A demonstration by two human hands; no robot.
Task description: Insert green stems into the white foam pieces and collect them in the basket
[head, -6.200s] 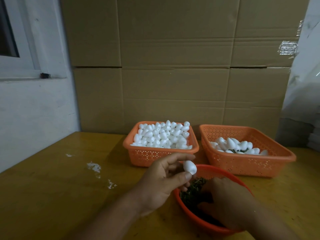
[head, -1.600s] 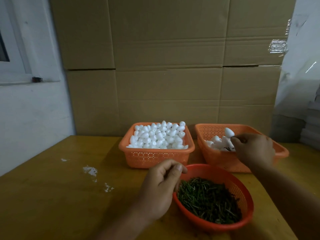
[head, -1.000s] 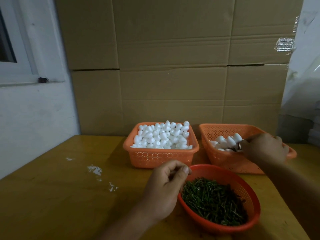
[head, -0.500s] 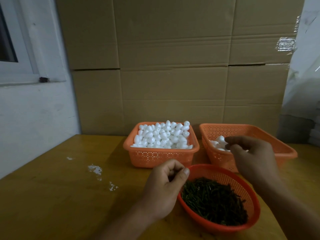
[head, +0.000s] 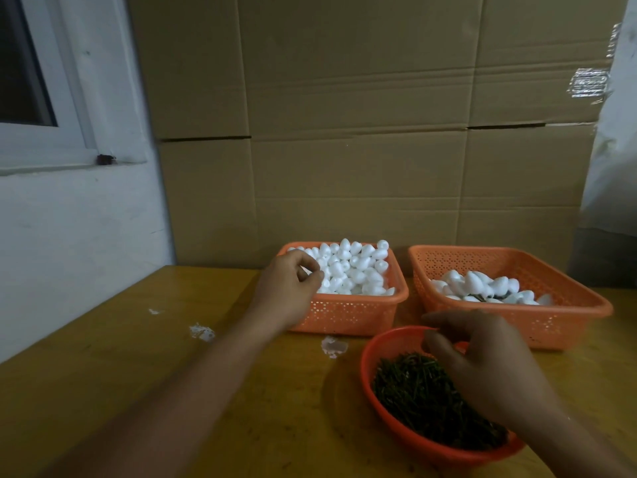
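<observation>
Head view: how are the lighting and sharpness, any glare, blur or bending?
Head view: dim and warm. The right hand over the stems bowl is soft with blur; the left hand at the foam basket is sharper. Glare only on the tape patch. The wide lens bows the window frame.

A yellow-brown wooden surface [head: 144,367] filled the near part of the scene, dimly lit and worn, with a few small white scraps [head: 201,332] lying on its left half. Along its far edge stood a wall of large cardboard boxes [head: 362,132], stacked in at least two rows, their seams and flaps plain; a strip of clear tape [head: 589,82] glinted at the upper right. To the left rose a white painted wall [head: 79,229], scuffed in places, carrying a white-framed window [head: 44,98] with dark glass. At the far right hung pale plastic sheeting [head: 617,160].
</observation>
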